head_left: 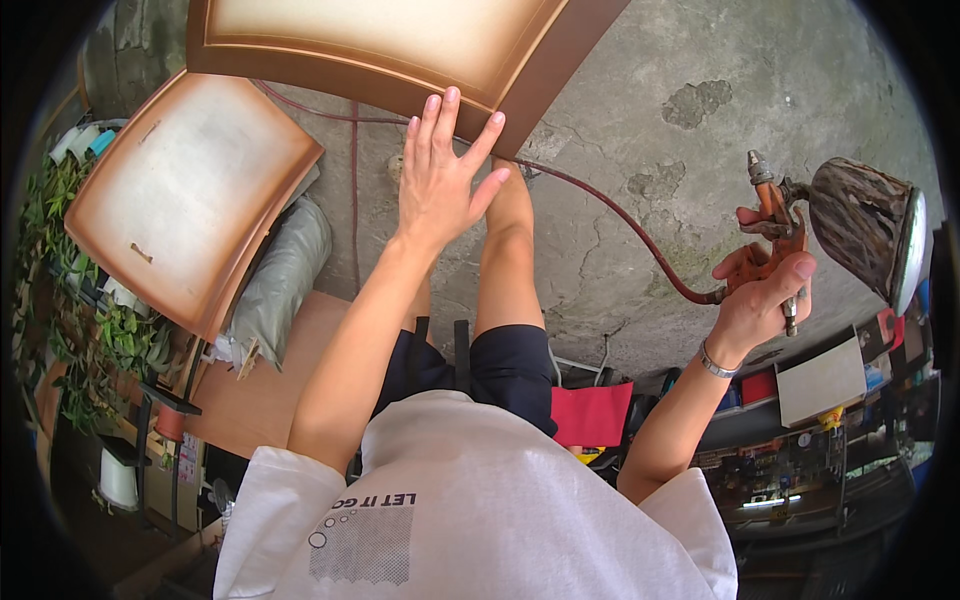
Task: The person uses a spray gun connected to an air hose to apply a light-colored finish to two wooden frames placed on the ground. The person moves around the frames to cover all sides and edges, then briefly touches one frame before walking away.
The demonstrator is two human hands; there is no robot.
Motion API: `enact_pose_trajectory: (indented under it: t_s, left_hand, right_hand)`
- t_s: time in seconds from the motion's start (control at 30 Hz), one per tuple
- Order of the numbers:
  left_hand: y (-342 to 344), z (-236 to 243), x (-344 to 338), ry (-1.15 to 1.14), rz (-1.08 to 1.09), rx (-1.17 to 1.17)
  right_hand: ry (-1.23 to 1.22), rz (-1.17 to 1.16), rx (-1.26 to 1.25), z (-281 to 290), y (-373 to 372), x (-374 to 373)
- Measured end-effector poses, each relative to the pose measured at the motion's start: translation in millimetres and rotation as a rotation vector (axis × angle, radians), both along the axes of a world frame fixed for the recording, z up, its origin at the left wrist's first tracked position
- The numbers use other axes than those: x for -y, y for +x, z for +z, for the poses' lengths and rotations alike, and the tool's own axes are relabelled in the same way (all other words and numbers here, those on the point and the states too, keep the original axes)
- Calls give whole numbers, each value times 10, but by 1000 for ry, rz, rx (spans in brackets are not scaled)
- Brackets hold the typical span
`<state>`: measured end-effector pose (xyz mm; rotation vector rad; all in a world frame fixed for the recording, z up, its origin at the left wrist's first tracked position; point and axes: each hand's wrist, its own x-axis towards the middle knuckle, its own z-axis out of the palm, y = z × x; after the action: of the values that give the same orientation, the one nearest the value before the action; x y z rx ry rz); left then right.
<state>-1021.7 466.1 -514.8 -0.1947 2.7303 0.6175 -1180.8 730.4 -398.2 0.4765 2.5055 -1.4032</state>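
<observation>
My left hand [436, 178] lies with outstretched fingers on the near brown edge of a framed panel [390, 62], which has a pale cream middle and brown borders. In my right hand [757, 310] is a spray gun [775, 235] with an orange-red, paint-marked body, its metal nozzle pointing away from me. A stained cup [855, 225] with a shiny silver rim sits on the gun's right side. From the grip a dark red hose [640, 232] curves left across the floor and passes behind the panel.
On the left, a second cream panel with brown-shaded edges [195, 190] rests above a grey plastic sack [285, 275]. Leafy plants [50, 260] line the far left. Cracked concrete floor [620, 110] spreads ahead. Cluttered shelves [790, 480] and a red sheet [592, 412] lie toward the lower right.
</observation>
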Motion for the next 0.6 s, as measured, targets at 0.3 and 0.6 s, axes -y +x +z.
enact_pose_trajectory:
  t_s: [0.3, 0.6]
  left_hand:
    - [-48, 11, 7, 9, -37, -29]
    - [581, 318, 86, 134, 12, 31]
  right_hand:
    - [-2, 1, 3, 18, -29, 76]
    - [-47, 31, 6, 155, -45, 208]
